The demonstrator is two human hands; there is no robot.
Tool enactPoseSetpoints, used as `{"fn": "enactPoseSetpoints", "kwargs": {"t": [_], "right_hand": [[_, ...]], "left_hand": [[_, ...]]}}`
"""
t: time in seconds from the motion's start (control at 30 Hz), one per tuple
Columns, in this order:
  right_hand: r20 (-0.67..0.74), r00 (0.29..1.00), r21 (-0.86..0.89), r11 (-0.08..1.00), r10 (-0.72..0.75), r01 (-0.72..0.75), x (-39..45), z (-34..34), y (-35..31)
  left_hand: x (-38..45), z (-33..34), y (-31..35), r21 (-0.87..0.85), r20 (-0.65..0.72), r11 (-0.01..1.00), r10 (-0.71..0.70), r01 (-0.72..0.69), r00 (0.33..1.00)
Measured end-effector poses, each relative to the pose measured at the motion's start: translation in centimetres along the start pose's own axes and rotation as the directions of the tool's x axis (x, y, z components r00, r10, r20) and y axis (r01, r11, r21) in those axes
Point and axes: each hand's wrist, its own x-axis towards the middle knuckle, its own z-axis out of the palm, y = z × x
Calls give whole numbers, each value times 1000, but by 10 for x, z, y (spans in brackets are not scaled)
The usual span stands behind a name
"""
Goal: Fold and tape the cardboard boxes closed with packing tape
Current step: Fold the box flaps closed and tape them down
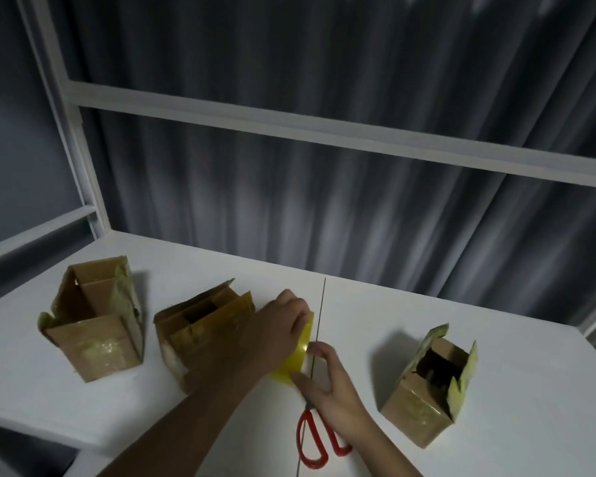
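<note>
Two hands meet over a roll of yellowish packing tape (298,356) near the middle of the white bench (496,339). Curled over the top and far side of the roll, the left hand (279,325) grips it with bent fingers, its forearm reaching in from the lower left. Coming in from below, the right hand (331,387) has its thumb pressed against the near edge of the roll and a fingertip touching the roll's right side, so it pinches the tape; whether a loose end is lifted cannot be made out. Under the right palm lie scissors (315,442) with red handles, the loops showing just below the wrist and the blades hidden beneath the hand. A thin dark seam (322,304) in the bench runs away from the right fingertips. Just left of the left hand, touching its wrist, stands the middle cardboard box (193,335), flaps partly folded and streaked with old tape, a dark gap in its top. Farther left is the left cardboard box (93,325), flaps standing up. Well to the right of the right hand sits the right cardboard box (427,390), open at the top. Beyond the bench hangs a grey curtain (358,184) behind a white frame (289,129).
</note>
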Motion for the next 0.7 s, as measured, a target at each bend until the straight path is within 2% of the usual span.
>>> {"fn": "enactPoseSetpoints", "kwargs": {"t": [0.03, 0.13, 0.3, 0.4, 0.43, 0.47, 0.57, 0.63, 0.7], "right_hand": [[30, 1000, -35, 999, 8, -7, 4, 3, 2], [-6, 1000, -81, 996, 22, -22, 11, 7, 2], [-58, 997, -357, 934, -53, 29, 23, -29, 0], [-100, 990, -466, 874, 103, -138, 56, -50, 2], [-86, 988, -579, 800, 128, -154, 67, -54, 1], [-54, 990, -715, 687, 132, -131, 74, -57, 0], [32, 996, -924, 383, 85, -3, 92, -55, 4], [34, 994, -963, 269, 101, 6, 94, -49, 17], [11, 987, -965, 261, 163, -33, 88, -43, 30]], "left_hand": [[5, 0, 1, -26, 4, 1000, 6, -6, 1000], [15, -3, 4, -94, 9, 995, 30, -29, 1000], [15, -5, -26, -258, -157, 963, -123, 80, 980], [-4, 0, -22, -287, -280, 957, -119, 35, 953], [-11, 7, -20, -244, -303, 970, -95, 20, 948], [-19, 19, -22, -271, -313, 963, -104, 16, 944], [-34, 56, -43, -543, -157, 822, -297, 169, 942], [-42, 75, -52, -547, -33, 804, -299, 233, 954], [-47, 87, -54, -524, 39, 809, -290, 267, 956]]}}
